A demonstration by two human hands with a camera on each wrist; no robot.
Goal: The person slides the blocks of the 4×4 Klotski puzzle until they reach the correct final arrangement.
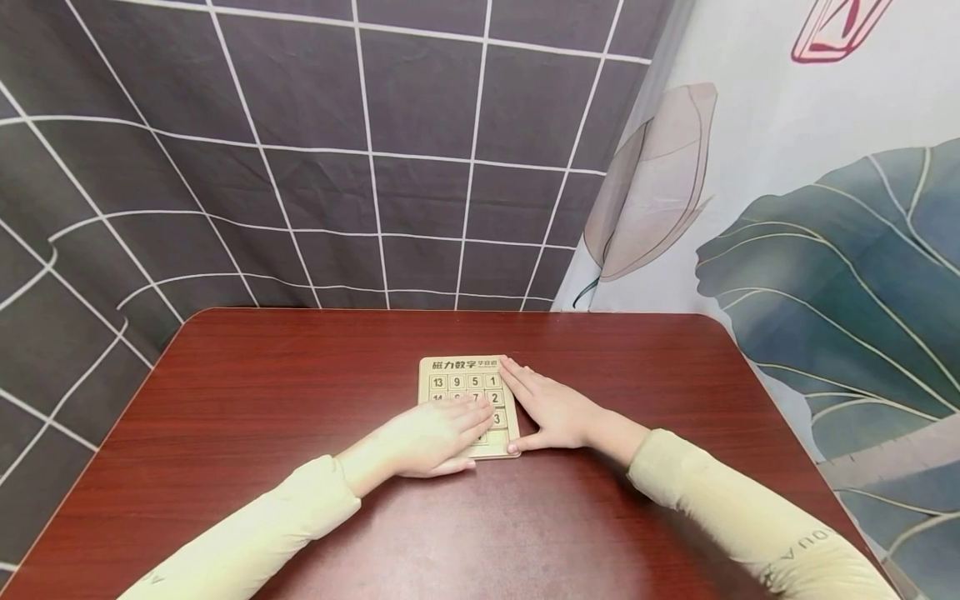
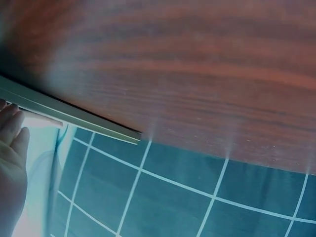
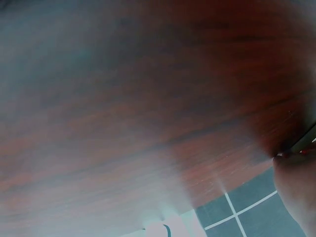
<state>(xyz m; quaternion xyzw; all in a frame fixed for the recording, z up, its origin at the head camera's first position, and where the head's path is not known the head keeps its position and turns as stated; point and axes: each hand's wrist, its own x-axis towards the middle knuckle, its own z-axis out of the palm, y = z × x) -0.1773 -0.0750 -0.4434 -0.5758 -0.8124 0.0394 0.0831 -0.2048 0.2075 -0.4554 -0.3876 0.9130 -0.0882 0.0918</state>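
A flat, light yellow number puzzle board [image 1: 450,365] lies on the table, with tiles such as 13, 9, 5 and 1 in its top row. The left hand [image 1: 438,435] lies over its lower left part with fingers extended, hiding several tiles. Against the board's right side rests the right hand [image 1: 558,412], fingertips at the upper right corner and thumb at the lower right. In the left wrist view, the left hand [image 2: 12,168] is beside the board's edge [image 2: 98,124]. The right wrist view catches part of the right hand [image 3: 298,187] by a dark edge.
The red-brown wooden table [image 1: 262,375] has rounded far corners. Behind it hangs a dark grey curtain [image 1: 315,192] with a white grid. A white curtain [image 1: 750,150] with large leaf prints hangs at the right.
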